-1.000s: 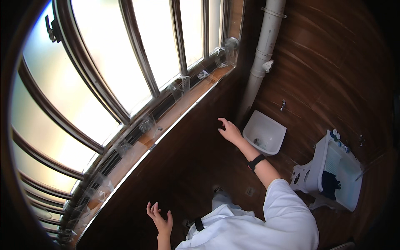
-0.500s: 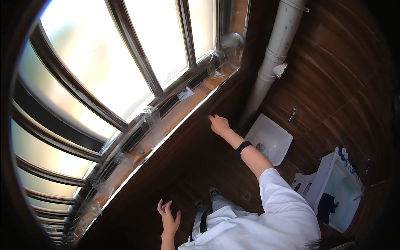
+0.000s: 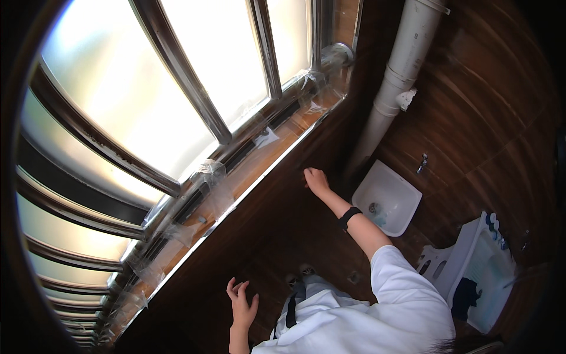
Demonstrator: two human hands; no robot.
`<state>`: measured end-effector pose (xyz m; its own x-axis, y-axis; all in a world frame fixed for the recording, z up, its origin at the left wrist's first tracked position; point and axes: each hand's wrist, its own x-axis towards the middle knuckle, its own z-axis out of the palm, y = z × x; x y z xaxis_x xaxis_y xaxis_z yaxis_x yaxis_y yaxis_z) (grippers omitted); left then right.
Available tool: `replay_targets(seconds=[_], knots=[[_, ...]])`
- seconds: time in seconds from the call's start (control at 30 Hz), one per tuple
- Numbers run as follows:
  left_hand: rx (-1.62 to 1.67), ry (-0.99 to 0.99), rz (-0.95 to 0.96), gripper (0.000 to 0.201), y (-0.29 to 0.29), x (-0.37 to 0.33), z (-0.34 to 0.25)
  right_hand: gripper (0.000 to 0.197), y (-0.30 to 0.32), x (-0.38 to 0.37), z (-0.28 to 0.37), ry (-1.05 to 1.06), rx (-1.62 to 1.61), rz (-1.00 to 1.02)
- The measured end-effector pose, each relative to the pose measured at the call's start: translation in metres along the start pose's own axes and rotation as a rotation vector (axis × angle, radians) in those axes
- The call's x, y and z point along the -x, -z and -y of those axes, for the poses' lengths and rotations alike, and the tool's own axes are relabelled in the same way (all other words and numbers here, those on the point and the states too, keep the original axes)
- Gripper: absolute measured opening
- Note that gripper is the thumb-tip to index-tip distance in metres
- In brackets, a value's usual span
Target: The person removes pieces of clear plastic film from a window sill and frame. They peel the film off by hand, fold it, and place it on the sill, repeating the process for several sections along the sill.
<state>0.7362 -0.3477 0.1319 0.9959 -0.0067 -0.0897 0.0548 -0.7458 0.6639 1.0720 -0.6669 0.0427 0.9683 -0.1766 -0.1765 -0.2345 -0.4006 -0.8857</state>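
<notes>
My right hand [image 3: 316,180] is stretched forward with a black wristband [image 3: 348,217] on the wrist. Its fingers are curled against the dark wood wall just below the window sill [image 3: 259,171]. I cannot tell whether it holds anything. My left hand [image 3: 242,304] hangs lower, near my white shirt, fingers apart and holding nothing. Crumpled clear plastic film [image 3: 206,183] lies along the sill under the frosted window [image 3: 177,88].
A white pipe [image 3: 392,88] runs down the corner to the right of my right hand. Below it is a small white basin [image 3: 386,197]. A white toilet [image 3: 477,271] stands at the lower right. Dark wood panels cover the walls.
The view has tilted up toward the window. My right hand has slid along the wall toward the pipe corner. My left hand stays low by my shirt.
</notes>
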Motion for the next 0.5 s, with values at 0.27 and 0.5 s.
replay_targets(seconds=[0.27, 0.5], knots=[[0.001, -0.028, 0.07, 0.047, 0.006, 0.0, 0.005, 0.024, -0.027, -0.006, 0.009, -0.11, 0.113, -0.362], [0.002, -0.058, 0.115, 0.044, 0.014, 0.008, 0.022, 0.032, -0.05, 0.001, -0.009, -0.158, -0.186, -0.479]])
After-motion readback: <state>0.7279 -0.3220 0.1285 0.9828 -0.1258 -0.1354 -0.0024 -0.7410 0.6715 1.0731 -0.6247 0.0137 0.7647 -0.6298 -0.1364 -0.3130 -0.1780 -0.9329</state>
